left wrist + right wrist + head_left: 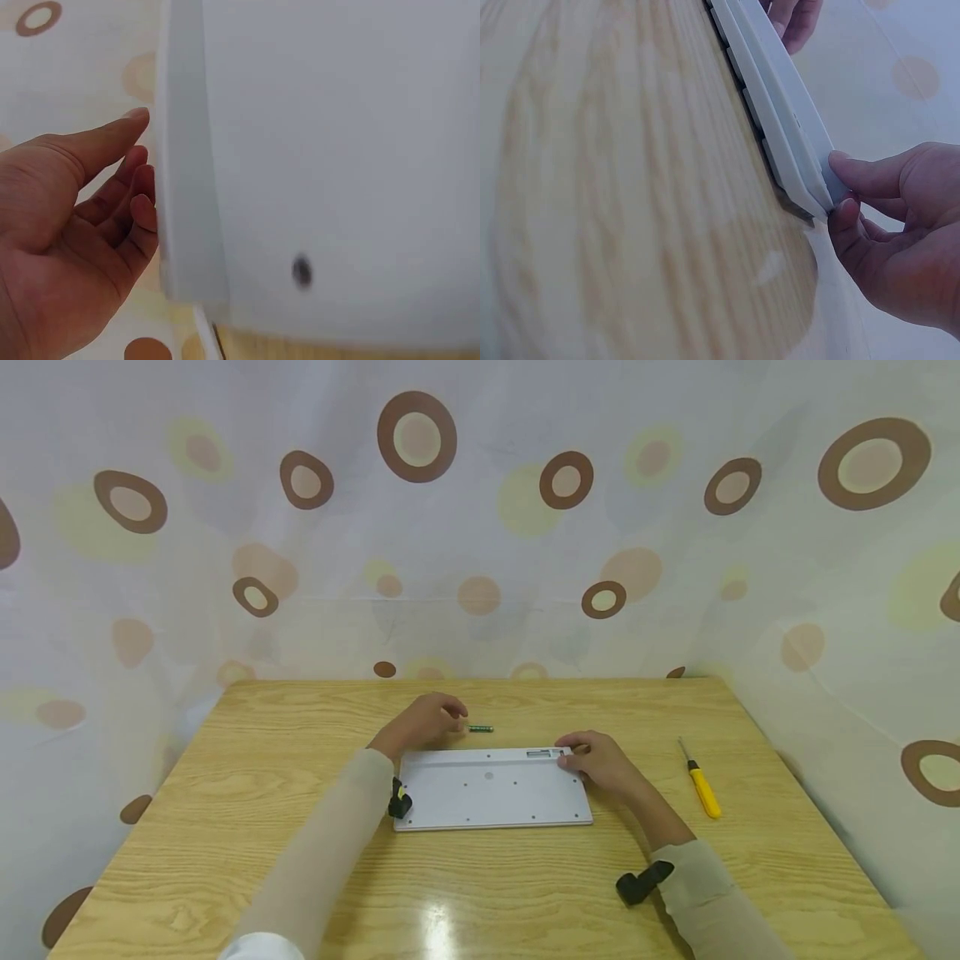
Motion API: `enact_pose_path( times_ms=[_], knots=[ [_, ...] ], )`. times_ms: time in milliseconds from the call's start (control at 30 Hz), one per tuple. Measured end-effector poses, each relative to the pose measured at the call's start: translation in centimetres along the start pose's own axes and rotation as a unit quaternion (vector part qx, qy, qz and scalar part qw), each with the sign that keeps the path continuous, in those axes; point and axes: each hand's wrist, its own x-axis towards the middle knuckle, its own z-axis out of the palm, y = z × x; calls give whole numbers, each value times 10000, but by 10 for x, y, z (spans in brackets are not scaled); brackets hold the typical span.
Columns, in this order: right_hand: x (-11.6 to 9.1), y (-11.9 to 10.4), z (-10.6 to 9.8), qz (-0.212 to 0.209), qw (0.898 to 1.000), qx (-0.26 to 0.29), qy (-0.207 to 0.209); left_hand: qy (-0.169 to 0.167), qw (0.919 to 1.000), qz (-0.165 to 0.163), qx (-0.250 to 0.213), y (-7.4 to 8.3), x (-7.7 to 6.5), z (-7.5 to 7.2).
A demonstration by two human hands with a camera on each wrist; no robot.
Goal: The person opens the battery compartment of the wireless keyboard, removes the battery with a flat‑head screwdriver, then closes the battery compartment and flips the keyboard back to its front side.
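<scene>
On wooden table, flat white plastic keyboard face down; right hand pinching its far corner, left hand loose by small green battery. Could nudge it rolling.

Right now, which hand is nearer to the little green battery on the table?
Left. The left hand sits just beside the green battery; the right hand is farther off, gripping the white keyboard at its far right corner.

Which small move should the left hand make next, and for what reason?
Probably the left hand should reach a little further and pinch the battery. The battery lies loose on the table just beyond its fingertips, while the right hand holds the keyboard, face down, by the open slot.
</scene>
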Motion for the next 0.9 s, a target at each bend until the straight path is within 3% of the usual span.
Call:
enact_pose_path(
  times_ms=[333,600,900],
  knots=[
    [-1,0,-1,-63,10000,-48,-13,211,9993,-7,320,-23,-20,-30],
    [1,5,-2,-113,9999,-64,0,225,9985,-259,416,-44,-39,-50],
    [2,4,-1,-125,9998,-149,11,-83,9971,-587,481,-60,-54,-60]
  ],
)
